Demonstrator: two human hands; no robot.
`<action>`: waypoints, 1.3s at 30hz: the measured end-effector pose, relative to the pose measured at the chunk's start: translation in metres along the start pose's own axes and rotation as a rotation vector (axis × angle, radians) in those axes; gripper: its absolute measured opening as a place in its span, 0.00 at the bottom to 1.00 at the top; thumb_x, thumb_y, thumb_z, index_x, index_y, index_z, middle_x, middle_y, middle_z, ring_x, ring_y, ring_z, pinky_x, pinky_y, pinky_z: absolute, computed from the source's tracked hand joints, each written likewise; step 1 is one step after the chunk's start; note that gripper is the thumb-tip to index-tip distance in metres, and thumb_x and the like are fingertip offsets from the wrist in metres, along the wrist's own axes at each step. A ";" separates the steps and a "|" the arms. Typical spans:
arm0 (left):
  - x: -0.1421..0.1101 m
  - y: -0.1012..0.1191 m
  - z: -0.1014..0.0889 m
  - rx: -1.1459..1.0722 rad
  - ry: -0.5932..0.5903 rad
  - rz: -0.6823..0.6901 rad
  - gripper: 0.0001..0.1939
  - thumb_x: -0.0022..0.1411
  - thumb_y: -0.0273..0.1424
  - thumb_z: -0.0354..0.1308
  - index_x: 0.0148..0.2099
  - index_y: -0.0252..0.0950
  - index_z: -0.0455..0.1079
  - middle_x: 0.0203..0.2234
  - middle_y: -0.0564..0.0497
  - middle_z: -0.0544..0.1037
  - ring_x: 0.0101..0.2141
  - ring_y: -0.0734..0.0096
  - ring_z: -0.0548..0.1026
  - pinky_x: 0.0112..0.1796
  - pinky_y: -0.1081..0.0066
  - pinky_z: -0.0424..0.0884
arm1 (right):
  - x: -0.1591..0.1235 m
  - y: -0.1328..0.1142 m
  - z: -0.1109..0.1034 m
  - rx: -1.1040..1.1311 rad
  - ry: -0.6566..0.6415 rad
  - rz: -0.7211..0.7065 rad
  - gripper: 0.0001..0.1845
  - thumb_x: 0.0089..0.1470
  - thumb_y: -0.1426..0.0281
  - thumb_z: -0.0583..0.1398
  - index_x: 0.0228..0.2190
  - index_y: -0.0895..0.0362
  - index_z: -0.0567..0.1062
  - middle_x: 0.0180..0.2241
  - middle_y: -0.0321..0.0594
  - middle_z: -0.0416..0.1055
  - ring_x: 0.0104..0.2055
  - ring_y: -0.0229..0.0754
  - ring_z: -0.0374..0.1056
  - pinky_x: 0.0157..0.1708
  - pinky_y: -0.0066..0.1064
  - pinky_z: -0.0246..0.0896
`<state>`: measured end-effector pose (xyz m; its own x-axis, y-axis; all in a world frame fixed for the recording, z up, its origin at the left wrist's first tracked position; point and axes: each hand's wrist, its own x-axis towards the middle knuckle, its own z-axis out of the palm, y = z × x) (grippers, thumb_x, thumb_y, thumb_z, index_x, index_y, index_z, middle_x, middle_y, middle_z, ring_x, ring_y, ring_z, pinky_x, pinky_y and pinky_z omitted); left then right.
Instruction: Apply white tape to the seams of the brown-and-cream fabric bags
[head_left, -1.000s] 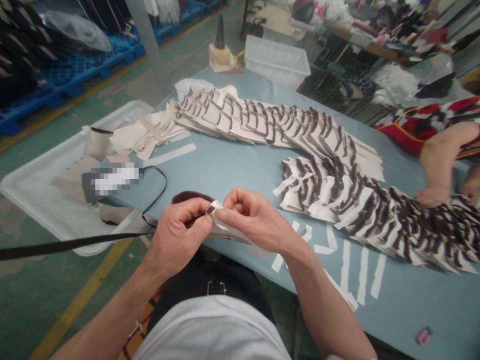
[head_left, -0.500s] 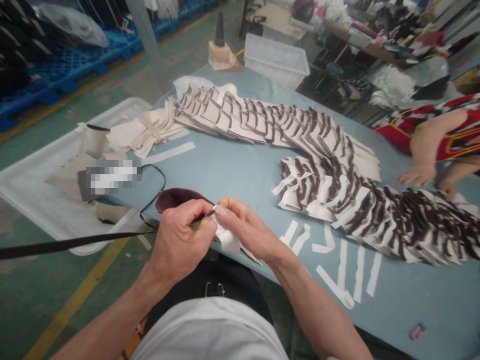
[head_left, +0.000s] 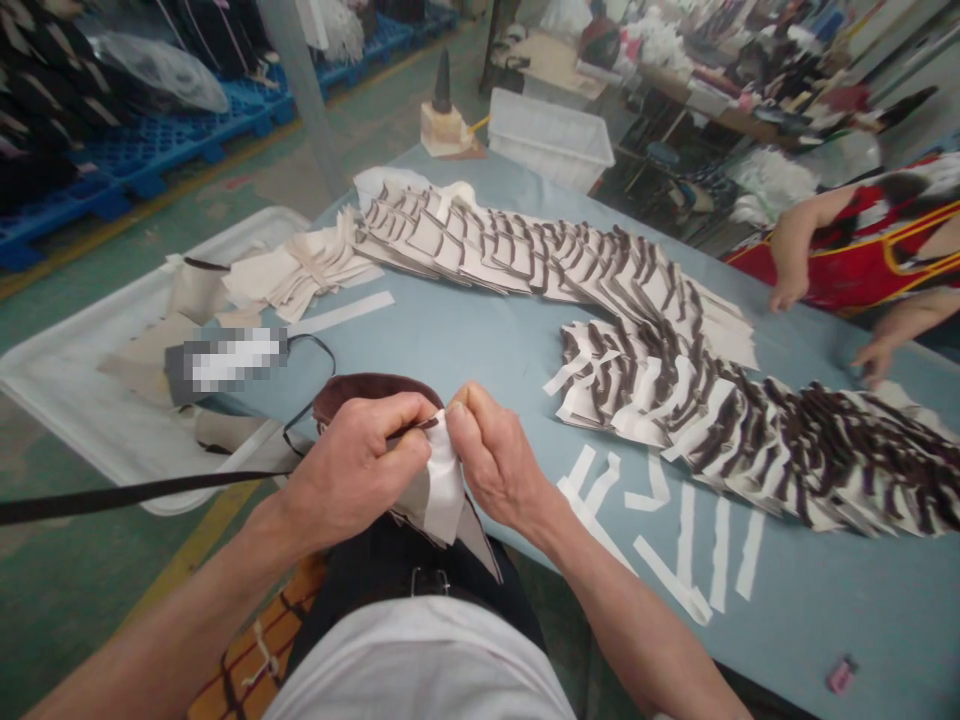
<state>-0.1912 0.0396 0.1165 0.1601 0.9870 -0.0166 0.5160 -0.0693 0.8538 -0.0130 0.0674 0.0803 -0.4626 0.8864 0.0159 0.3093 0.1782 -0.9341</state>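
Note:
Both hands meet at the table's near edge, over a brown-and-cream fabric piece (head_left: 373, 388). My left hand (head_left: 362, 470) is closed, pinching the dark edge of this piece between thumb and forefinger. Close against it, my right hand (head_left: 491, 455) is closed too, gripping the piece at the top end of a white strip (head_left: 445, 495). That strip hangs down over the cream side, and a pointed cream flap (head_left: 481, 540) shows below. The palms hide part of the piece.
Overlapping cream pieces with dark edges (head_left: 525, 245) curve across the blue table (head_left: 480, 335). Loose white strips (head_left: 686, 550) and a small pink object (head_left: 841, 675) lie on the right. A white bin (head_left: 142, 290) stands left. A co-worker's hand (head_left: 874, 360) is at the far right.
The fabric piece has tilted so the white strip and cream flap hang lower, in fuller view. My right hand has turned more upright. The co-worker's hands have lifted off the pieces.

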 end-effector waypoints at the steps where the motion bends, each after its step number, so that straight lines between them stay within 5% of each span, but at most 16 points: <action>1: 0.001 0.000 -0.005 -0.012 -0.025 -0.008 0.12 0.62 0.31 0.52 0.30 0.38 0.76 0.23 0.54 0.80 0.25 0.68 0.74 0.28 0.72 0.67 | -0.001 0.000 -0.003 -0.003 -0.011 0.001 0.14 0.73 0.61 0.54 0.32 0.49 0.62 0.25 0.30 0.64 0.27 0.41 0.59 0.33 0.35 0.52; 6: 0.007 0.010 -0.023 0.008 -0.114 0.084 0.15 0.61 0.29 0.52 0.33 0.37 0.81 0.25 0.54 0.84 0.27 0.68 0.78 0.30 0.72 0.68 | 0.003 -0.008 -0.027 0.058 0.078 -0.154 0.11 0.70 0.58 0.61 0.45 0.53 0.72 0.42 0.41 0.79 0.43 0.44 0.74 0.49 0.37 0.67; 9: 0.007 0.023 -0.029 0.016 -0.165 0.150 0.15 0.61 0.28 0.53 0.33 0.38 0.82 0.25 0.54 0.83 0.26 0.69 0.78 0.29 0.73 0.68 | 0.010 -0.020 -0.038 0.032 -0.036 -0.350 0.17 0.68 0.60 0.64 0.53 0.54 0.72 0.55 0.49 0.79 0.58 0.48 0.74 0.62 0.40 0.63; 11: 0.005 0.029 -0.030 0.020 -0.188 0.166 0.15 0.63 0.28 0.53 0.35 0.38 0.83 0.26 0.54 0.84 0.26 0.69 0.78 0.29 0.74 0.68 | 0.014 -0.027 -0.044 -0.059 -0.133 -0.436 0.16 0.67 0.60 0.65 0.51 0.54 0.74 0.51 0.47 0.80 0.55 0.48 0.75 0.61 0.41 0.62; 14: 0.000 0.034 -0.031 0.049 -0.183 0.170 0.15 0.63 0.28 0.54 0.37 0.39 0.83 0.26 0.55 0.84 0.25 0.70 0.76 0.27 0.74 0.66 | 0.017 -0.034 -0.051 -0.249 -0.213 -0.480 0.14 0.65 0.56 0.65 0.35 0.53 0.74 0.30 0.35 0.74 0.35 0.43 0.69 0.53 0.40 0.61; 19: -0.007 0.035 -0.028 0.093 -0.128 0.113 0.06 0.59 0.29 0.56 0.34 0.41 0.75 0.22 0.57 0.79 0.22 0.70 0.71 0.25 0.72 0.62 | 0.015 -0.043 -0.060 -0.290 -0.356 -0.326 0.22 0.66 0.55 0.64 0.26 0.53 0.66 0.23 0.28 0.60 0.26 0.36 0.54 0.31 0.33 0.44; 27: -0.016 0.033 -0.025 0.146 -0.048 0.177 0.06 0.59 0.28 0.55 0.37 0.43 0.72 0.23 0.58 0.79 0.22 0.68 0.72 0.25 0.69 0.60 | 0.010 -0.047 -0.057 -0.073 -0.430 -0.160 0.16 0.65 0.59 0.61 0.28 0.53 0.69 0.25 0.30 0.61 0.29 0.37 0.54 0.30 0.31 0.45; 39: -0.028 0.011 -0.011 0.167 0.083 0.384 0.12 0.65 0.24 0.54 0.42 0.44 0.75 0.33 0.50 0.85 0.33 0.61 0.82 0.37 0.65 0.74 | -0.007 -0.044 -0.028 0.314 -0.290 0.042 0.12 0.55 0.61 0.62 0.26 0.53 0.67 0.24 0.29 0.59 0.28 0.37 0.54 0.29 0.30 0.50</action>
<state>-0.1996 0.0127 0.1317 0.3029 0.8925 0.3341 0.5626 -0.4504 0.6932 -0.0003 0.0654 0.1318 -0.6831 0.7255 -0.0837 0.0854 -0.0344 -0.9957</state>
